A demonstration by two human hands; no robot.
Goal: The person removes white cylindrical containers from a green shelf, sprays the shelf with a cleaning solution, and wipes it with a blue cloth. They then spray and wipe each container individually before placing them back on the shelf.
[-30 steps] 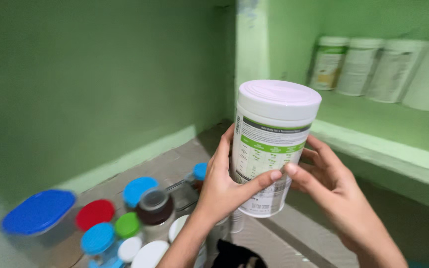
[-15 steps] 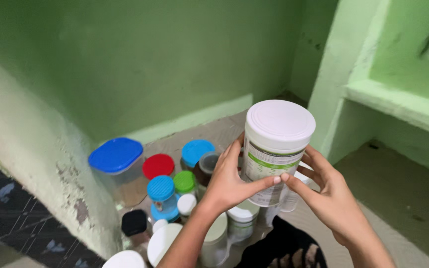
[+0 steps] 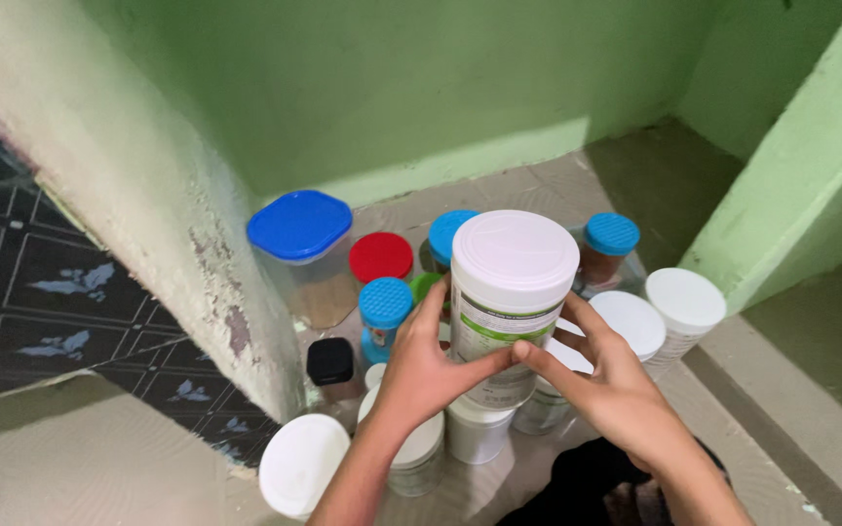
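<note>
While both hands gripped it, the white canister [image 3: 511,302] stood upright above the jars [image 3: 382,304] on the floor [image 3: 538,180], the left hand [image 3: 421,375] and right hand [image 3: 616,390] wrapped around its labelled sides.

A tall white canister [image 3: 511,302] with a white lid and a green-and-white label is held upright between the left hand [image 3: 424,370] and right hand [image 3: 608,385]. Below it on the floor stand jars: a blue-lidded square tub [image 3: 301,234] by the wall, a red-lidded jar [image 3: 381,257], small blue-capped jars [image 3: 385,310], and white-lidded canisters [image 3: 684,307] at the right.
</note>
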